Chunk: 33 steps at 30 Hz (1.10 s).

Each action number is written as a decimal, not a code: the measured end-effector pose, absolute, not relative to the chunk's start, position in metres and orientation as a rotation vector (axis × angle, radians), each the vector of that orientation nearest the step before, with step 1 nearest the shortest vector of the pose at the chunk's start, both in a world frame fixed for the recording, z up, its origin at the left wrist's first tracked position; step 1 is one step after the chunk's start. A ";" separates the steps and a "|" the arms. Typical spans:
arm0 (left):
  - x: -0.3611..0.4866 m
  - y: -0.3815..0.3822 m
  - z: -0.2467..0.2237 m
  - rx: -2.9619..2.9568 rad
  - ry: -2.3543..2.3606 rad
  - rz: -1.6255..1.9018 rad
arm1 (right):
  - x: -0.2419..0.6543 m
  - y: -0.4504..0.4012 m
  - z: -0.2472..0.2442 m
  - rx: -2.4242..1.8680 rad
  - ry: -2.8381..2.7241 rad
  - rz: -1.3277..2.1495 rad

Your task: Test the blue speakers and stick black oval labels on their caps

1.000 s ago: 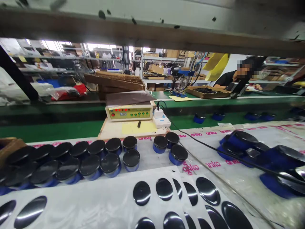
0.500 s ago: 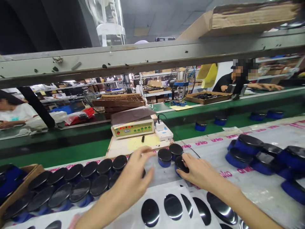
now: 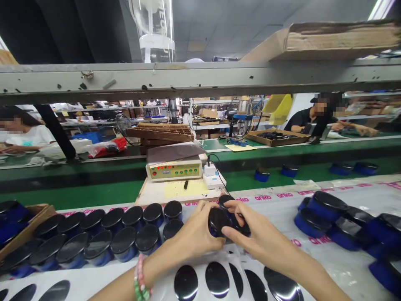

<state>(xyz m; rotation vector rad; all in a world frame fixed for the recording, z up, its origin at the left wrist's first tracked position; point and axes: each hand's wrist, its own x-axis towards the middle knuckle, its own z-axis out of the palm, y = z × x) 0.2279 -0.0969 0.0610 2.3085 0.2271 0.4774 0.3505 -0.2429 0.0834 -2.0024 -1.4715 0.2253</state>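
A round blue piece with a glossy black top (image 3: 217, 221) is between my two hands, tilted toward me. My left hand (image 3: 197, 230) wraps its left side, fingers behind and thumb low. My right hand (image 3: 257, 225) has its thumb on the piece's right edge and its index finger curled above. Two like pieces stand just behind, partly hidden by my right fingers; one is the rear black-topped piece (image 3: 226, 200). Below my hands lie white sheets (image 3: 202, 267) bearing glossy black discs (image 3: 217, 279).
Rows of black-topped blue pieces (image 3: 123, 240) stand at left, beside a cardboard box (image 3: 46, 213) of more. Another cluster (image 3: 327, 205) sits at right. A control box (image 3: 175, 169) stands ahead, before a green belt (image 3: 106, 194). A metal beam (image 3: 200, 77) crosses overhead. Two people sit beyond.
My left hand has moved right, from open above the table to closed round a blue piece. My right hand has shifted its thumb left onto that piece. The view has levelled slightly.
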 end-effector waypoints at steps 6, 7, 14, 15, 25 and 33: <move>0.214 -0.106 0.088 2.198 0.275 0.566 | 0.334 -0.222 0.089 -1.871 -1.455 0.280; 0.212 -0.107 0.089 2.188 0.271 0.553 | 0.333 -0.219 0.087 -1.857 -1.444 0.283; 0.201 -0.093 0.068 2.215 0.299 0.464 | 0.327 -0.206 0.065 -1.883 -1.515 0.214; 0.199 -0.086 0.066 2.262 0.293 0.417 | 0.329 -0.201 0.063 -1.899 -1.540 0.193; 0.188 -0.024 0.062 2.780 0.592 -0.016 | 0.331 -0.128 0.049 -2.041 -1.614 0.033; 0.208 -0.042 0.069 2.777 0.589 0.100 | 0.421 -0.193 0.095 -2.484 -1.285 -0.170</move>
